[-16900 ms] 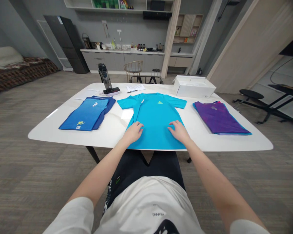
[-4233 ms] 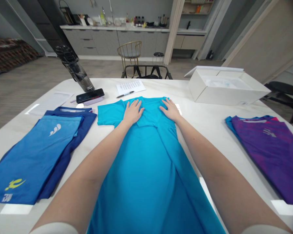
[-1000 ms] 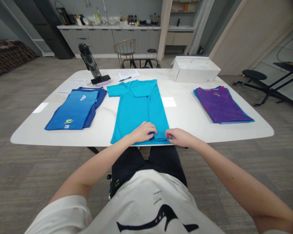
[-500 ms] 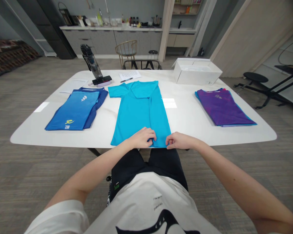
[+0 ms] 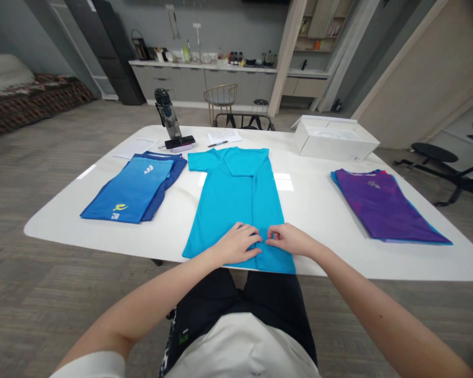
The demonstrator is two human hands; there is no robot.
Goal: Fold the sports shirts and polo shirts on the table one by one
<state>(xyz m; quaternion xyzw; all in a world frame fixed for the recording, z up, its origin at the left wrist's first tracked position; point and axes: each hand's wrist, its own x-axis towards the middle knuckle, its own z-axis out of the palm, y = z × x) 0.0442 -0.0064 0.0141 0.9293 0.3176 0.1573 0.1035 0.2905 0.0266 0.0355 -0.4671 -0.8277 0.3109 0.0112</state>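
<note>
Left hand (image 5: 239,244) and right hand (image 5: 287,239) with fingers loosely curled on the lower part of a turquoise shirt (image 5: 230,199), shirt partly folded at the bench's (image 5: 311,210) near edge, blue shirts (image 5: 130,189) left, purple shirt (image 5: 382,205) right.

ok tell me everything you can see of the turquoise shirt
The turquoise shirt looks plain, short-sleeved, its fabric smooth and thin. It lies flat on the white table, collar end away from the person, hem along the near edge. Its right side is folded inward in a long strip, with cloth across below the collar; the left sleeve sticks out. The left hand rests on the lower part; the right hand is at the strip, its grip unclear.
</note>
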